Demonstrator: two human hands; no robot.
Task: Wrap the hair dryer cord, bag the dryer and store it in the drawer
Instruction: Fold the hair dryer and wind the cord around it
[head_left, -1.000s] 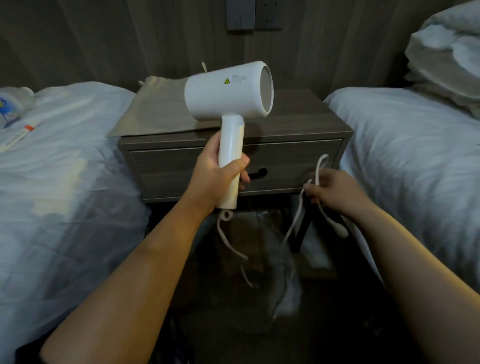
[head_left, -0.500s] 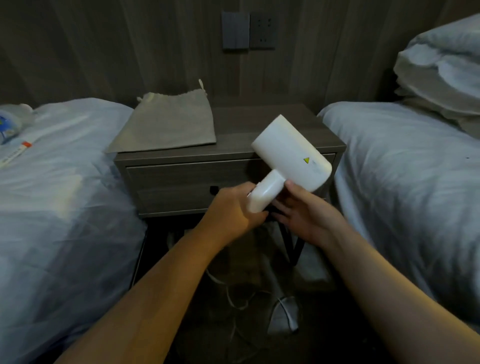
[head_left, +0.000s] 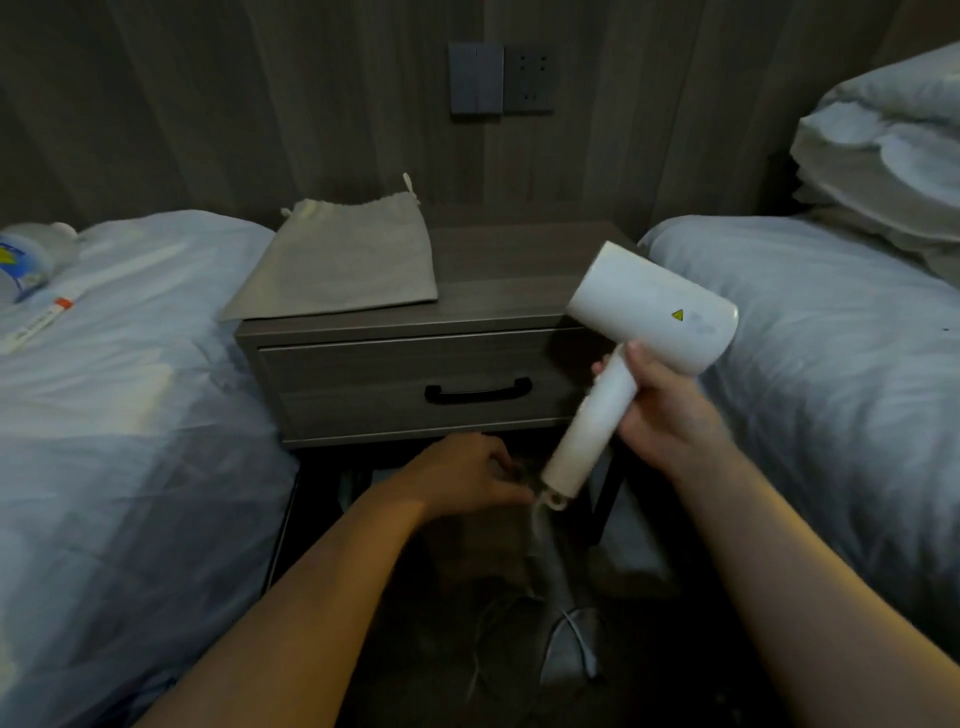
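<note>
Hands have swapped jobs since a second ago. Then the left hand held the hair dryer upright at centre frame while the right hand held the cord. Now the right hand grips the handle of the hair dryer, fingers wrapped round it. The dryer has moved to the right of the frame and tilts, with its barrel up right and its handle end down left, in front of the table's right corner. The left hand has let go of the handle and sits lower, its curled fingers reaching the cord just below the handle end. Blur hides whether they pinch it. The cord hangs to the floor, where it now lies slack. The bag is unmoved, flat on the table, and the drawer stays closed.
</note>
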